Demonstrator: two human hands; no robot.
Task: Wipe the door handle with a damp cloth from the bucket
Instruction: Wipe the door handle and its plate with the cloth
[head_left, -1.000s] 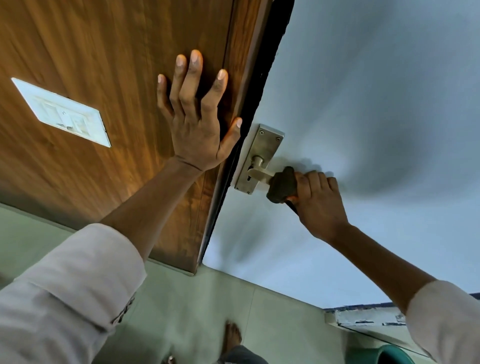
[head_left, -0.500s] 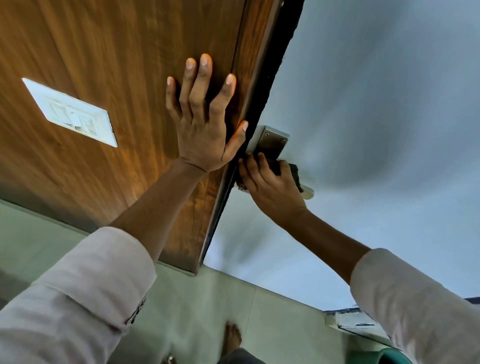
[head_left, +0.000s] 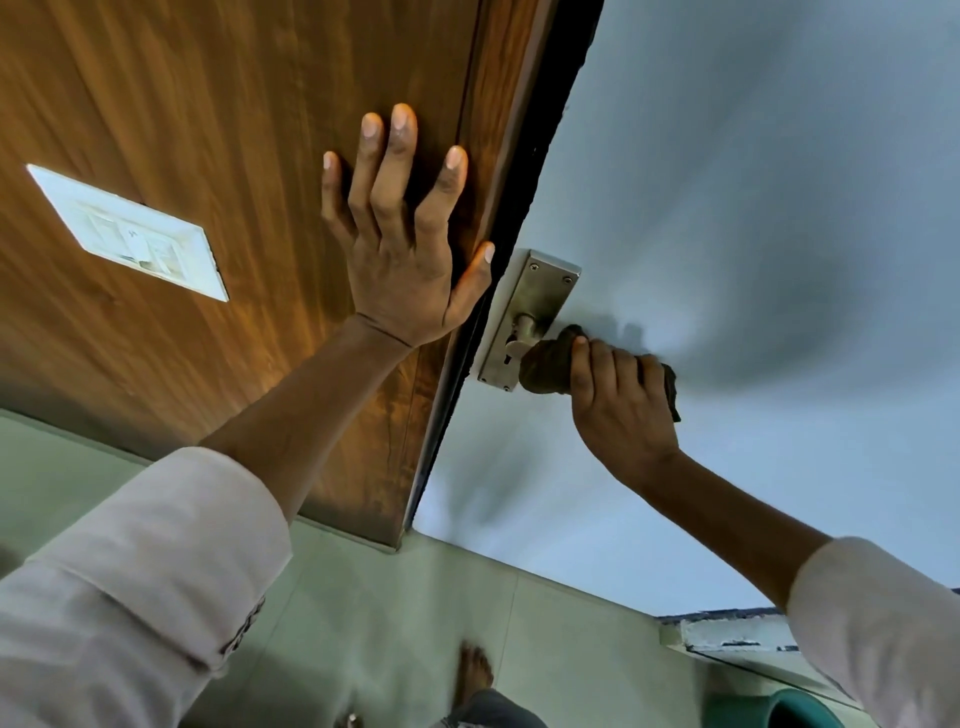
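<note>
Gripping a dark cloth (head_left: 545, 366) wrapped around the door handle (head_left: 522, 332), the right hand (head_left: 618, 405) stays closed, while the left hand (head_left: 405, 260) presses flat, fingers spread, on the wooden panel (head_left: 208, 104).

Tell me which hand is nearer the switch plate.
Left. The left hand is pressed flat on the wood panel right of the switch plate; the right hand grips the cloth farther away.
</note>
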